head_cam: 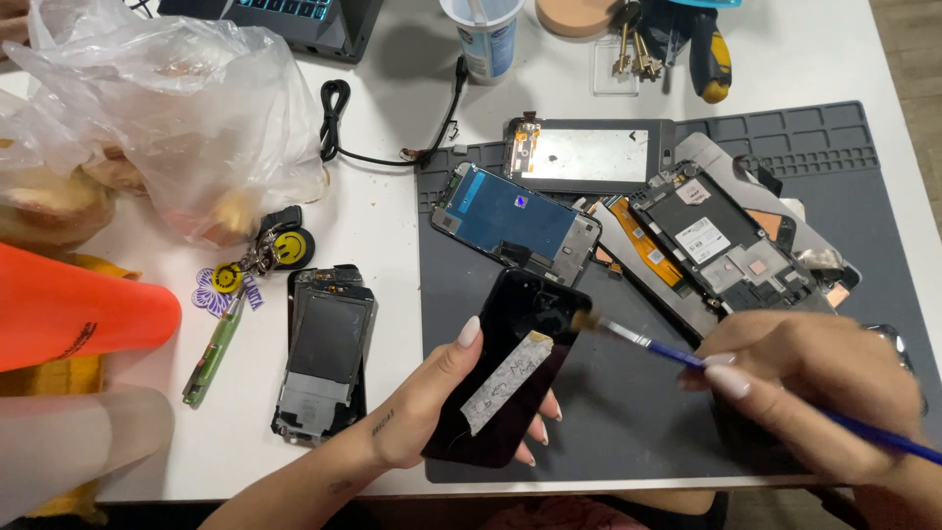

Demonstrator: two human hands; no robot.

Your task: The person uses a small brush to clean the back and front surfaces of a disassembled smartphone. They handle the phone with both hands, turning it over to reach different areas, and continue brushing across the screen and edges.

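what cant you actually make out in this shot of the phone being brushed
Head view only:
- Underside of the black phone: hidden by the phone itself and the left hand.
- Brush handle end: cut off by the right edge; the middle is covered by the right hand.
- Laptop and cup: cut off by the top edge.
- Contents of the plastic bag: blurred by crinkled film.
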